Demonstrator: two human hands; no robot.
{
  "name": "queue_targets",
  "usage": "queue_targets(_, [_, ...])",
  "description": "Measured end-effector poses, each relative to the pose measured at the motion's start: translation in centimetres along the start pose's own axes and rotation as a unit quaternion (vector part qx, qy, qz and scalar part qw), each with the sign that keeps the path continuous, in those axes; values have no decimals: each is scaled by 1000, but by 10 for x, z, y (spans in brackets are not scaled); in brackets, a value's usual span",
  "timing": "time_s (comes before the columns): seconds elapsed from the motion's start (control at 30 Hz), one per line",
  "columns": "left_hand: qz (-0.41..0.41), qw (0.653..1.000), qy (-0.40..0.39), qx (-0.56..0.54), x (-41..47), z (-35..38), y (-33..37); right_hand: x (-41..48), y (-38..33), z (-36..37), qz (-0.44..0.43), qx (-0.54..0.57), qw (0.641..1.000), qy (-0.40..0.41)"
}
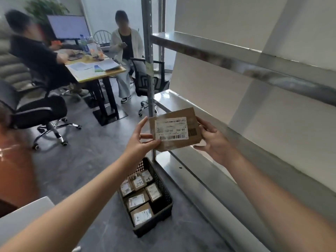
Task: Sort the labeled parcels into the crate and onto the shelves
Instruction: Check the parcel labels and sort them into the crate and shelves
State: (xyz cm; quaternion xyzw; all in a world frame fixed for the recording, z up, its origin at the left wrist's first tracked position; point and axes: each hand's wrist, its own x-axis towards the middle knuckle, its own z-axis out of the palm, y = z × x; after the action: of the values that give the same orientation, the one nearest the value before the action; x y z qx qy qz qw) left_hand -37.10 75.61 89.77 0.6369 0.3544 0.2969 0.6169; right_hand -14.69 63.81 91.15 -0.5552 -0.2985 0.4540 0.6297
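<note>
I hold a flat brown cardboard parcel (175,129) with a white barcode label facing me, in the air at the front left corner of the metal shelves (209,166). My left hand (141,140) pinches its left edge and my right hand (211,140) grips its right edge. Below on the floor stands a black perforated crate (163,195) with several labeled brown parcels (137,200) lying inside. The shelf boards in view are bare.
The shelf upright (150,70) rises just behind the parcel. Two people sit at a desk (94,70) with a monitor at the back left. Office chairs (41,113) stand on the grey floor. A white surface corner (23,213) is at lower left.
</note>
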Motion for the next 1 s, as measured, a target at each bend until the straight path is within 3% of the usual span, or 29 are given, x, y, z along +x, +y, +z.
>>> queue_targets(0.13, [-36, 999, 13, 22, 16, -12, -6, 60, -7, 8, 9, -27, 999, -41])
queue_targets(0.23, [-43, 999, 25, 5, 33, -13, -23, 101, -4, 24, -8, -25, 999, -22])
queue_targets(0.37, [-57, 992, 108, 23, 48, 2, -42, 143, 16, 49, 28, 44, 998, 19])
queue_targets(0.43, [-71, 986, 144, -40, 60, 9, -47, 155, 29, 56, 60, 88, 994, 9])
queue_targets(0.5, [-93, 976, 172, -98, 73, 12, -51, 163, 44, 58, 62, 35, 997, -41])
queue_targets(0.6, [-148, 964, 209, -71, 90, 5, -60, 173, 67, 57, 58, -51, 993, -87])
queue_targets(0.83, [-234, 953, 186, 41, 119, -26, -115, 209, 127, 55, 89, -130, 982, -101])
queue_targets(1.0, [-239, 957, 165, 4, 146, -43, -187, 236, 204, 58, 161, -185, 965, -89])
